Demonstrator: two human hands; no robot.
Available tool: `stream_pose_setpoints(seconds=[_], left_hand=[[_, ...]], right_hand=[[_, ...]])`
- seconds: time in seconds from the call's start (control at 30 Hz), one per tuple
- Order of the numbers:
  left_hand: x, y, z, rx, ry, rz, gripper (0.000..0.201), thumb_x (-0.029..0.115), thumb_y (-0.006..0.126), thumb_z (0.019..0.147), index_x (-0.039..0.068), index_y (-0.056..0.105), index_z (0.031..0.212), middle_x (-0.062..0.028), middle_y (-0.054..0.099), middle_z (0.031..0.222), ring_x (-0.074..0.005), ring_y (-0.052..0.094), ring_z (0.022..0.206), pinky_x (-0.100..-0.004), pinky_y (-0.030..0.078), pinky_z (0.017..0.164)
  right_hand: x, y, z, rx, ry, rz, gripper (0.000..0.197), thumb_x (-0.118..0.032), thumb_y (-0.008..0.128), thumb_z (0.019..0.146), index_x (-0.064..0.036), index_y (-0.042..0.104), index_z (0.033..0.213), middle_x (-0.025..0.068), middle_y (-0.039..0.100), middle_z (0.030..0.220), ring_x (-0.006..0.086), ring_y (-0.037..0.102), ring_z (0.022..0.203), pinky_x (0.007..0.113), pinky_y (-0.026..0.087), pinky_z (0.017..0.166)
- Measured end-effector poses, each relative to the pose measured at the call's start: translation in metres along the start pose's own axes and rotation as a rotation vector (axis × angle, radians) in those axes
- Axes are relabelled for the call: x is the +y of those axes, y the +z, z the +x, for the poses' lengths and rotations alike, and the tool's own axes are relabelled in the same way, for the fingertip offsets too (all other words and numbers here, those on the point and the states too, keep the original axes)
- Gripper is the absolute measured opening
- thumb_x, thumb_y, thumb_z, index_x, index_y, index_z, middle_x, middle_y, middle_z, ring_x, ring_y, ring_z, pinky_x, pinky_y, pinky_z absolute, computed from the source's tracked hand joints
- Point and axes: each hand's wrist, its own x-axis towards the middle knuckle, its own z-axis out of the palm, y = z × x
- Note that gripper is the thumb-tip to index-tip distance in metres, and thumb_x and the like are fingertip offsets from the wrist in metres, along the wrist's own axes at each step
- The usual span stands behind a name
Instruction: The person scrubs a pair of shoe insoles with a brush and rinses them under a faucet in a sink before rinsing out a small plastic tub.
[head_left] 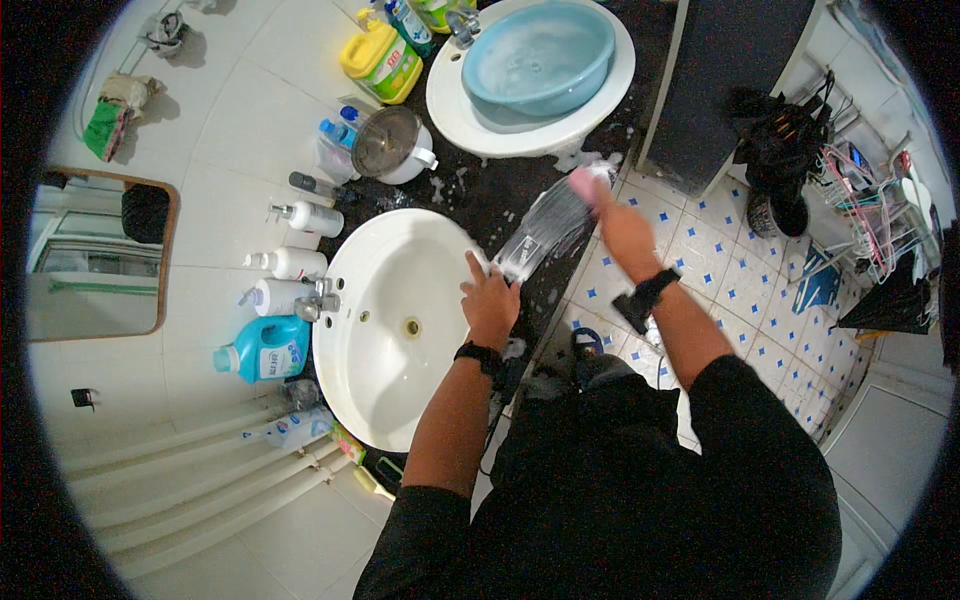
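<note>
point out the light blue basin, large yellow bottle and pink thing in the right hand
Light blue basin [580, 97], head view: its outer wall
Large yellow bottle [386, 66], head view: its label
Pink thing [584, 184], head view: its middle

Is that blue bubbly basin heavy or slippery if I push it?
The blue basin may be heavy, since it seems to hold foamy water. It might rock, because the white sink beneath curves. The suds probably make it slippery.

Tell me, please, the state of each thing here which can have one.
Long flat piece, streaked with white foam
Pink scrubber, held at the piece's far end
Left hand, spread, at the piece's near end
Right hand, closed around the scrubber, motion-blurred
Counter, spotted with foam
Blue basin, upright, holding sudsy water
White pot, lid on
Blue jug, capped, upright
</note>
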Motion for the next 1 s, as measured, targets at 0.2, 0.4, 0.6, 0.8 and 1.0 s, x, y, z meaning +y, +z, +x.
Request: stream_pose_setpoints(seconds=[0.2,0.4,0.6,0.8,1.0], left_hand=[[-0.005,0.002,0.000,-0.035,-0.041,0.039,0.054,0.040,0.057,0.084,0.006,0.048,0.126,-0.0185,0.015,0.146,-0.0428,0.051,0.103,-0.0438,0.051,0.075],[0.000,0.003,-0.001,0.008,-0.032,0.028,0.054,0.040,0.057,0.084,0.007,0.047,0.126,-0.0189,0.016,0.146,-0.0438,0.050,0.106,-0.0435,0.051,0.076],[0.000,0.002,0.001,-0.025,-0.052,0.042,0.054,0.039,0.058,0.084,0.006,0.048,0.126,-0.0208,0.017,0.145,-0.0458,0.050,0.106,-0.0455,0.050,0.078],[-0.001,0.002,-0.002,-0.006,-0.022,-0.011,0.054,0.038,0.059,0.083,0.004,0.049,0.124,-0.0215,0.018,0.145,-0.0477,0.049,0.107,-0.0459,0.050,0.078],[0.005,-0.003,0.000,0.001,-0.041,0.022,0.054,0.037,0.060,0.083,0.003,0.049,0.123,-0.0214,0.017,0.145,-0.0473,0.049,0.107,-0.0467,0.050,0.079]], right_hand=[[-0.052,-0.012,-0.027,-0.282,-0.059,0.041,0.053,-0.021,0.042,0.091,-0.0181,0.023,0.140,0.0220,0.063,0.082,0.0368,0.063,0.074,0.048,0.049,0.062],[-0.001,-0.035,0.025,-0.099,0.213,0.031,0.044,-0.019,0.038,0.092,-0.0155,0.030,0.135,0.0215,0.063,0.090,0.0388,0.062,0.080,0.051,0.048,0.066],[-0.101,0.010,-0.051,-0.392,-0.050,0.176,0.054,-0.023,0.043,0.091,-0.0179,0.022,0.140,0.0237,0.063,0.077,0.0415,0.062,0.072,0.053,0.048,0.063],[-0.046,-0.018,-0.005,-0.154,0.043,0.319,0.051,-0.031,0.046,0.092,-0.0156,0.030,0.137,0.0244,0.062,0.085,0.0432,0.059,0.074,0.051,0.048,0.065],[-0.015,-0.003,0.019,-0.078,0.118,0.160,0.045,-0.027,0.044,0.091,-0.0164,0.030,0.132,0.0229,0.062,0.082,0.0428,0.060,0.070,0.052,0.046,0.060]])
